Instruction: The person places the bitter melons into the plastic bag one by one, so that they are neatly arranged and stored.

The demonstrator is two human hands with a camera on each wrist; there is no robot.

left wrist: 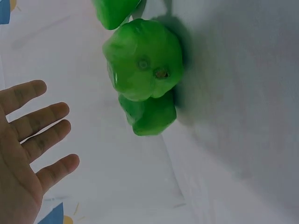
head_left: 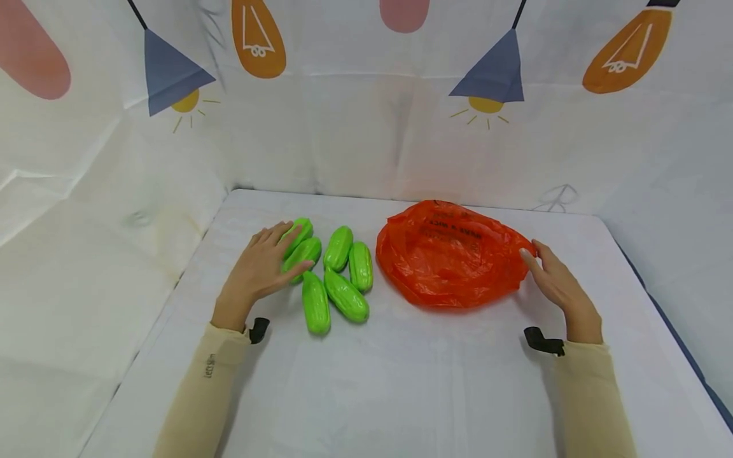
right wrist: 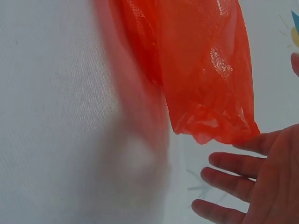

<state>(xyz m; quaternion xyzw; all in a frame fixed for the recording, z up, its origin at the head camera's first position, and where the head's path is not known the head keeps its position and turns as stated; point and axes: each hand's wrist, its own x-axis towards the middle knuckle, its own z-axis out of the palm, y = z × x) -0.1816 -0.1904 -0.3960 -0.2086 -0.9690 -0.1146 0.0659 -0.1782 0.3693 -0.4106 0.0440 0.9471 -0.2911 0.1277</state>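
White surface [head_left: 435, 381] carries six green gourds [head_left: 346, 296] left of a red bag [head_left: 452, 261]. The left hand [head_left: 252, 267] spreads at the gourds; the right hand [head_left: 557, 280], fingers straight, touches the bag's edge. Reaching seems underway; the next move likely calls for pinching.

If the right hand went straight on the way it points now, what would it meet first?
The red plastic bag: the right hand points at it and seems to be touching its edge. Depth is hard to judge, so it might push into the bag or slip beneath.
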